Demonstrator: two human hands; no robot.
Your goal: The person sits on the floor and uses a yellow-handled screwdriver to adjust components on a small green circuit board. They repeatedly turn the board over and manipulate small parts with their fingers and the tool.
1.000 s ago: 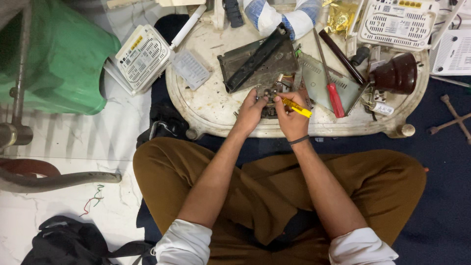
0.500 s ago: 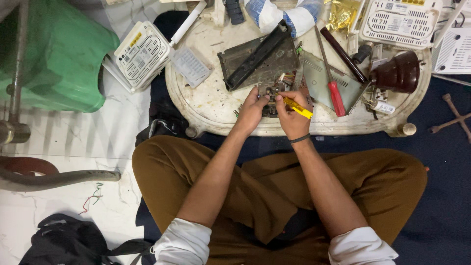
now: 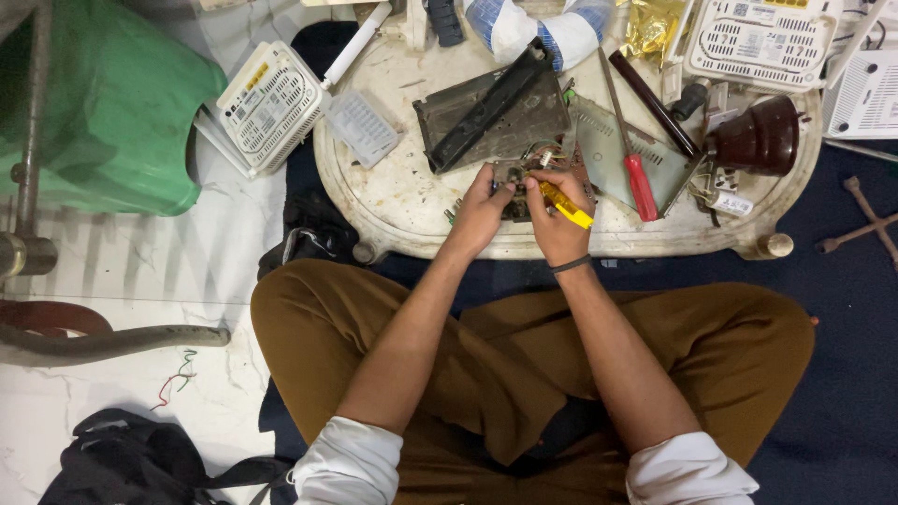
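Sitting cross-legged at the low white table [image 3: 393,201], the person steadies a small opened circuit board [image 3: 516,180] near its front edge with the left hand [image 3: 482,210], the right hand [image 3: 558,224] gripping a yellow screwdriver [image 3: 567,205], disassembly apparently midway.

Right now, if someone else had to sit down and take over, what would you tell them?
Left hand steadies a small circuit board with coloured wires at the near edge of the white tray table. Right hand grips a yellow-handled screwdriver, tip at the board. Dark casing lies open just behind; red-handled screwdriver rests to the right on a metal plate. Casing is off; the board is not yet free.
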